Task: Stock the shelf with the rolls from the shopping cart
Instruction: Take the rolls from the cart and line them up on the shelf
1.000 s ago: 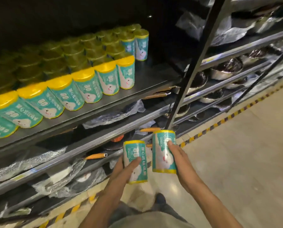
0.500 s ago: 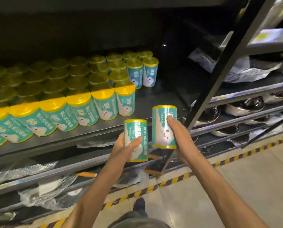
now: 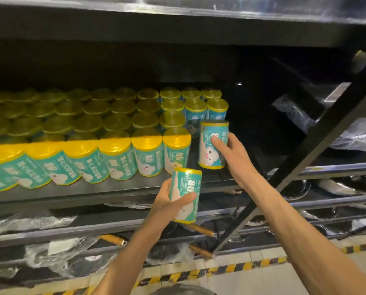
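Observation:
Teal rolls with yellow ends stand in several rows [image 3: 118, 160] on the dark shelf [image 3: 92, 194], filling its left and middle. My right hand [image 3: 231, 154] grips one upright roll [image 3: 210, 145] just right of the front row's last roll, over the bare part of the shelf. Whether its base touches the shelf I cannot tell. My left hand [image 3: 171, 203] grips a second roll [image 3: 185, 192], held upright in front of the shelf's front edge, lower than the first. The shopping cart is out of sight.
A black slanted upright [image 3: 305, 158] crosses at the right, close to my right forearm. Below are lower shelves [image 3: 71, 233] with plastic-wrapped pans with orange handles [image 3: 201, 229]. A shelf board [image 3: 177, 24] overhangs above. Yellow-black floor tape [image 3: 220, 270] runs along the rack's foot.
Both hands have risen and moved forward toward the shelf. The right hand's roll has gone from in front of the shelf edge to above the shelf, beside the front row.

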